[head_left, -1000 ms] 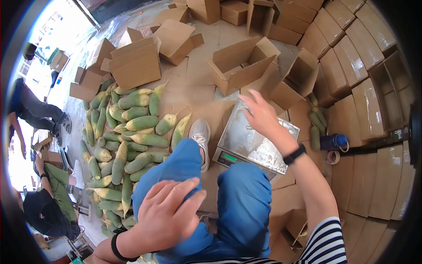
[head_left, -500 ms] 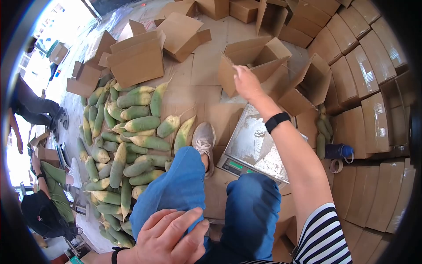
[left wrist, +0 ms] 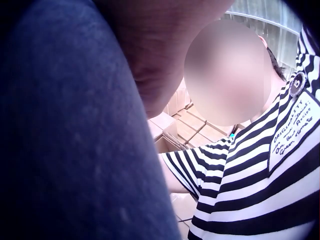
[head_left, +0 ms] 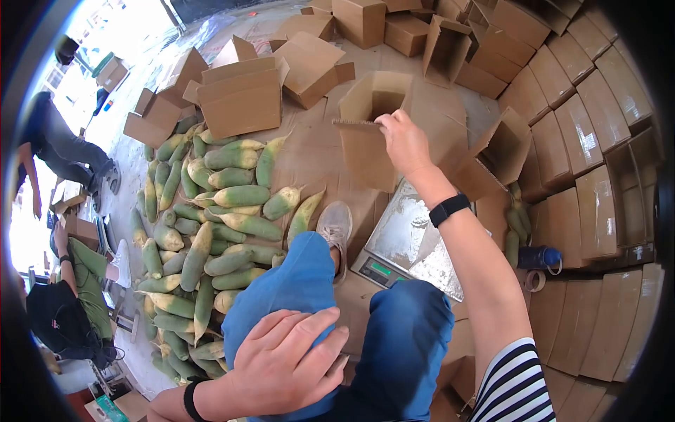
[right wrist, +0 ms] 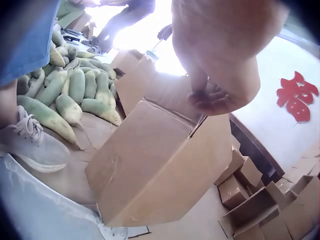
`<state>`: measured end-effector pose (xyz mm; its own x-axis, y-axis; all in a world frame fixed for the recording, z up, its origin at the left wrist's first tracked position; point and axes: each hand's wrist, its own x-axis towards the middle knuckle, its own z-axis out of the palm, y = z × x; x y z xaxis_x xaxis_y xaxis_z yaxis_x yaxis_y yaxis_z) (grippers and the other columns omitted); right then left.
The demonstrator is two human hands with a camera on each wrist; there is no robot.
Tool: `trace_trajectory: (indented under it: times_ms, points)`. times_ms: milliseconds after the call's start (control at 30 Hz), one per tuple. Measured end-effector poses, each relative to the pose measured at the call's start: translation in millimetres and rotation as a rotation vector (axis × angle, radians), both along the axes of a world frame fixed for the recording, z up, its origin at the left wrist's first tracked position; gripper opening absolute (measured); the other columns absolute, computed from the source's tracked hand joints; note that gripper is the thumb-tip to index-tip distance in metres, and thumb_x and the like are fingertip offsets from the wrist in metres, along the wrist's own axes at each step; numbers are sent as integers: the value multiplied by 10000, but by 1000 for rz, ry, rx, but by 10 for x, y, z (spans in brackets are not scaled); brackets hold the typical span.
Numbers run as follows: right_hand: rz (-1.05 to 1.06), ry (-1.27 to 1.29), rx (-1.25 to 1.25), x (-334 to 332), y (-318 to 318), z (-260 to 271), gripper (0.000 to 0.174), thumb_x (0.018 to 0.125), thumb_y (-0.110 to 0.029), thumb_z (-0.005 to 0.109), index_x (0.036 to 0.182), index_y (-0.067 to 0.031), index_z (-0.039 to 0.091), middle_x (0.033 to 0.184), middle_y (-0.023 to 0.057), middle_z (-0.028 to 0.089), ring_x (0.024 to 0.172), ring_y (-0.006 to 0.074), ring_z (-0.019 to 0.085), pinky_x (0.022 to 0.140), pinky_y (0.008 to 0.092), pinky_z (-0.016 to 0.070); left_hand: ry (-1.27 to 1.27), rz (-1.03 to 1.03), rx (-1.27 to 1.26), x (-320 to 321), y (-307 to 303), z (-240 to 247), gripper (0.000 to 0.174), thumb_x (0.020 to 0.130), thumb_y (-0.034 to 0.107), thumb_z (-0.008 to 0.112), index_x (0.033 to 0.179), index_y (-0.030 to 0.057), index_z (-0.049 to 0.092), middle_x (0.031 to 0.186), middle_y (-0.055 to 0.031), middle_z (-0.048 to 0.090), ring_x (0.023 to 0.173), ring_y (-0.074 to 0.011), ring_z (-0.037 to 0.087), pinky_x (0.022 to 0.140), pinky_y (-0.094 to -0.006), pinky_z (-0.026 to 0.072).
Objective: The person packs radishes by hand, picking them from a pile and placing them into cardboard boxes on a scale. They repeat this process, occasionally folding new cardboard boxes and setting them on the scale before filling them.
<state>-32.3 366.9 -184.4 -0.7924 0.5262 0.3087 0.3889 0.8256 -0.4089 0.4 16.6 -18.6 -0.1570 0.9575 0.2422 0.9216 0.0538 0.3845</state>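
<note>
My right hand (head_left: 408, 144) pinches the near top edge of an open cardboard box (head_left: 367, 158), its fingers hooked over the rim. In the right wrist view the fingers (right wrist: 215, 102) curl at the corner of that box (right wrist: 150, 160), which is tilted. Just on the near side of it lies a flat weighing scale (head_left: 404, 228) with a metal platform and a lit green display. My left hand (head_left: 285, 362) rests on my left thigh in blue jeans (head_left: 292, 281), fingers loosely bent and holding nothing.
A large heap of green-and-white radishes (head_left: 242, 197) covers the floor at left. Another open box (head_left: 506, 144) stands right of the scale. Stacked cartons (head_left: 583, 204) line the right side, near a blue bottle (head_left: 538, 257) and a tape roll (head_left: 534, 281). Two people are at far left.
My right hand has gone from over the scale to the box behind it and taken hold of its edge. The box has turned and swung toward me. My left hand stays at my thigh.
</note>
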Motion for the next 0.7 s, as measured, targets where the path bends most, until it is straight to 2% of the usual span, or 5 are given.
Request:
trace_trajectory:
  times_ms: [167,267,367,567,700]
  points:
    - [101,389,94,282,230,509,122,917,-65,573,1029,-38,615,1030,159,616,949,319,627,832,369,506,-15,-29,7,-33,-15,-9,356,712,196,735,1023,47,648,1112,-116,630,844,-236,645,825,-357,506]
    - [118,355,-91,723,208,846,173,900,19,502,1046,-2,592,987,146,613,922,241,635,826,330,494,-10,-14,29,-23,-29,-14,350,721,186,739,1025,41,644,1111,-116,627,861,-245,639,825,-363,499]
    - [14,202,-227,1213,82,1032,213,837,41,450,1001,0,579,1001,170,609,990,306,604,893,340,465,3,-1,46,8,-50,-8,334,730,177,738,1016,35,640,1096,-118,629,862,-260,634,823,-372,494]
    - [139,188,-381,2359,134,879,203,772,93,403,902,28,543,944,116,601,953,228,593,902,304,454,36,14,101,70,-90,-35,313,734,170,735,998,32,637,1071,-116,634,860,-268,633,818,-369,493]
    - [59,38,-342,3127,320,668,212,770,124,409,836,25,584,1038,141,636,1019,276,600,936,319,449,56,39,105,87,-81,-38,302,736,171,734,989,36,640,1065,-114,635,867,-267,632,818,-371,491]
